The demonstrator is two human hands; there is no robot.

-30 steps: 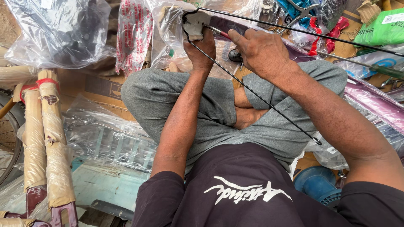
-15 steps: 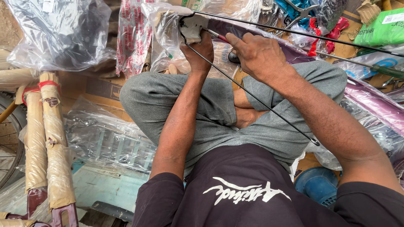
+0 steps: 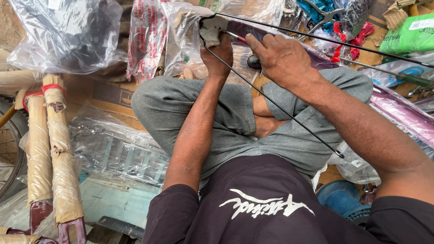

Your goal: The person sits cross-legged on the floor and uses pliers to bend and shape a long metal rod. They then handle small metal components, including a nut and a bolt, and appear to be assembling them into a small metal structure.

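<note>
- Hands both raised at the far middle of the scene, over the person's crossed legs in grey trousers [image 3: 190, 108].
- Left hand [image 3: 220, 55] closed in a fist round the near edge of a pale, plastic-wrapped metal bracket [image 3: 212, 26], where thin black wire stays [image 3: 271, 100] meet.
- Right hand [image 3: 282, 58] curled, fingers bent over a slim red-handled tool [image 3: 236, 37]; grip looks closed, though the palm side is hidden.
- Tool tip points left toward the bracket; the bracket lies just left and slightly far of the right hand, touching the left.
- Long axis: one black stay runs from the bracket down and right, ending in a small eyelet [image 3: 339, 155] near the right knee. Another runs right from the bracket toward the far right edge.
- Right hand is nearer the tool and the stay's junction; left hand does the steadying.
- Left side: paper-wrapped bicycle frame tubes [image 3: 49, 144] with red tape, upright, well apart from the hands.
- Clear plastic bags [image 3: 68, 31] of parts far left; a green packet [image 3: 407, 38] far right.
- Blue plastic tub [image 3: 339, 199] near right, partly hidden by the arm.
</note>
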